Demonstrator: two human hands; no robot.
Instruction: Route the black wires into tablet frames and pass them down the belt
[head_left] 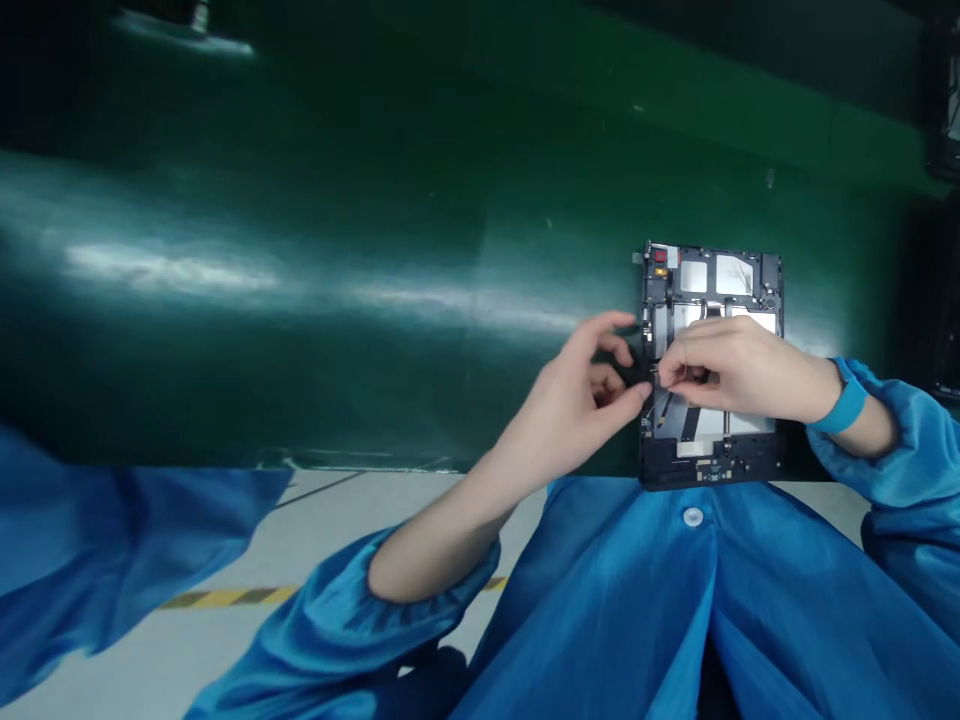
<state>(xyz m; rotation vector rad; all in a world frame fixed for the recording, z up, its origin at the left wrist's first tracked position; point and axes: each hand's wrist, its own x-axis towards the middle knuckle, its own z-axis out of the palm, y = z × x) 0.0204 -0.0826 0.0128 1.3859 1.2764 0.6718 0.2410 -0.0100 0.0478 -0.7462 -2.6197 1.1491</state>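
Both hands (577, 400) (739, 365) at an opened device (739, 425), possibly a tablet.

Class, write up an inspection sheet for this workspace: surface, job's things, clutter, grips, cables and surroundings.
Surface: glossy green bench top, streaked with reflections.
Job's things: opened tablet-like device, inner parts exposed, at the bench's front edge.
Clutter: dark items at the right edge, cut off by the frame.
Grips: left hand has its fingers spread, thumb tip at the device's left edge; right hand is over the device, fingertips close together; anything pinched is too small to tell.
Cables: dark flat strip inside the device.
Surroundings: pale floor, yellow-and-black floor stripe, blue fabric at left.
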